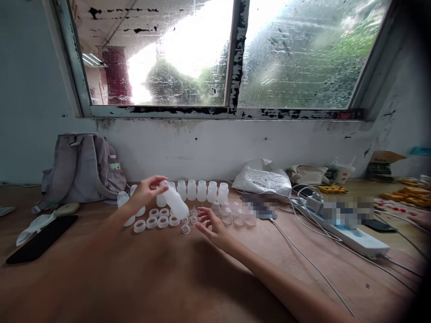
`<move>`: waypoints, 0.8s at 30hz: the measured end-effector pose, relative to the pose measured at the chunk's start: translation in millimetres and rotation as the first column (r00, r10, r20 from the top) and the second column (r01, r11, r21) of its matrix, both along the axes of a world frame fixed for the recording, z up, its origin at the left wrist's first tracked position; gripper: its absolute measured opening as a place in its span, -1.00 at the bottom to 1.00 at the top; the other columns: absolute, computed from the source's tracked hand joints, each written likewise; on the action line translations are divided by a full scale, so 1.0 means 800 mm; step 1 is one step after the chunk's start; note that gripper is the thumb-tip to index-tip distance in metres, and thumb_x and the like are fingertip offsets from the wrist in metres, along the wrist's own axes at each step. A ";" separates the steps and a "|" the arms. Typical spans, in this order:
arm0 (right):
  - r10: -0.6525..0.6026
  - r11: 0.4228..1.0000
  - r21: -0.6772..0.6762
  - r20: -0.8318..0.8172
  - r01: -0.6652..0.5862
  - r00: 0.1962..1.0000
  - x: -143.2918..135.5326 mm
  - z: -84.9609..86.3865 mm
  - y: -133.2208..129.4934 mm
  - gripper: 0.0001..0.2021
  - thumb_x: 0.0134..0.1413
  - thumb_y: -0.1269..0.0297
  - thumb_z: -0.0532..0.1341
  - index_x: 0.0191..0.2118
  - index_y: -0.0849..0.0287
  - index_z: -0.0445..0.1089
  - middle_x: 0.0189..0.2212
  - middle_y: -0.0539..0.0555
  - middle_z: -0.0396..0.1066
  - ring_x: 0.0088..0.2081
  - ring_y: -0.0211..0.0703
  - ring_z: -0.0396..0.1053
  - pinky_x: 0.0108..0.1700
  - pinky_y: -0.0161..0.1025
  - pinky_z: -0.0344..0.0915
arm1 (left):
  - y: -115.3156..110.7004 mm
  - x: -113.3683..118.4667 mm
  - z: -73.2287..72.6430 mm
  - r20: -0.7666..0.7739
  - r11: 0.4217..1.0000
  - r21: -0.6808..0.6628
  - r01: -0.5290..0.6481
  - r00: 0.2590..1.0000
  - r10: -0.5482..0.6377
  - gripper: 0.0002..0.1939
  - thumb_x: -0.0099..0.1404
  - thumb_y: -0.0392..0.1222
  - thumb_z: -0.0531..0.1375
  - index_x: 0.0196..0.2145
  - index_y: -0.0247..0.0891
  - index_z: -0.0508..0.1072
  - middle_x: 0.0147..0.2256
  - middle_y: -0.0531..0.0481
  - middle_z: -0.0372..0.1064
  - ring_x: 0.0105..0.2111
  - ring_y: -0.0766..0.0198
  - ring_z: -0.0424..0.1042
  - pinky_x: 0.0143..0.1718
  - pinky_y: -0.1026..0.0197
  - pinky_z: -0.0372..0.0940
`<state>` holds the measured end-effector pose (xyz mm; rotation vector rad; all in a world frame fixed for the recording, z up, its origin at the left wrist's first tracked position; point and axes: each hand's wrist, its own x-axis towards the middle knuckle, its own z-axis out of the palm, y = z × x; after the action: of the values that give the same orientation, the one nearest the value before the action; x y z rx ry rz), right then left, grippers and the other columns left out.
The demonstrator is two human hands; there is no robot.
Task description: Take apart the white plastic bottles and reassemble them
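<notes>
My left hand (148,193) grips a frosted white baby bottle (177,202) by its upper end, holding it tilted with its base down to the right. My right hand (214,229) lies low over the table with fingers apart, beside several clear silicone nipples (185,228); nothing shows in its grasp. Behind them stands a row of upright frosted bottles (201,191). White collar rings (152,222) sit in front of the row. Clear domed caps (238,220) rest just right of my right hand. More bottles are partly hidden behind my left hand and forearm.
A grey backpack (81,170) leans at the back left, near a black flat case (42,240). At the right lie a silvery bag (262,179), a phone with a cable, and a white power strip (365,243). Another person's hand (419,219) shows at the right edge.
</notes>
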<state>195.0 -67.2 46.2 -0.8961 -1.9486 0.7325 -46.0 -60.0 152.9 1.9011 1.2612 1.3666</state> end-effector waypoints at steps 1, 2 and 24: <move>-0.022 1.000 0.005 -0.001 0.022 1.000 0.002 -0.003 0.004 -0.59 0.01 0.09 0.08 -0.03 0.13 0.09 -0.25 0.10 0.26 -0.30 -0.22 0.26 -0.34 -0.28 0.26 | 0.007 -0.010 0.014 -0.070 0.999 0.029 -0.036 0.997 0.038 -0.55 -0.05 0.04 0.20 -0.22 -0.26 0.40 -0.26 -0.04 0.40 -0.24 0.17 0.36 -0.20 0.20 0.26; -0.038 0.999 0.014 0.007 0.038 0.999 0.003 -0.005 0.008 -0.63 0.02 0.09 0.06 -0.06 0.13 0.11 -0.26 0.10 0.26 -0.31 -0.22 0.27 -0.35 -0.28 0.26 | 0.015 -0.019 0.026 -0.143 0.995 0.055 -0.082 0.986 0.089 -0.54 -0.05 0.05 0.20 -0.22 -0.26 0.40 -0.25 -0.04 0.39 -0.23 0.17 0.36 -0.21 0.20 0.26; -0.040 0.966 0.254 0.314 -0.043 0.949 -0.002 -0.037 0.011 -0.84 0.07 0.29 0.02 -0.40 0.19 0.30 -0.40 0.06 0.25 -0.40 -0.26 0.24 -0.35 -0.32 0.21 | 0.128 -0.093 -0.031 -0.707 0.908 0.122 -0.401 0.607 0.363 -0.62 -0.02 -0.12 0.16 -0.19 -0.23 0.40 -0.27 -0.10 0.43 -0.24 0.08 0.37 -0.26 0.22 0.21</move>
<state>193.7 -58.8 16.9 -0.8914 -2.2644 0.3347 -120.2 42.5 128.4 2.3171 2.1668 0.7070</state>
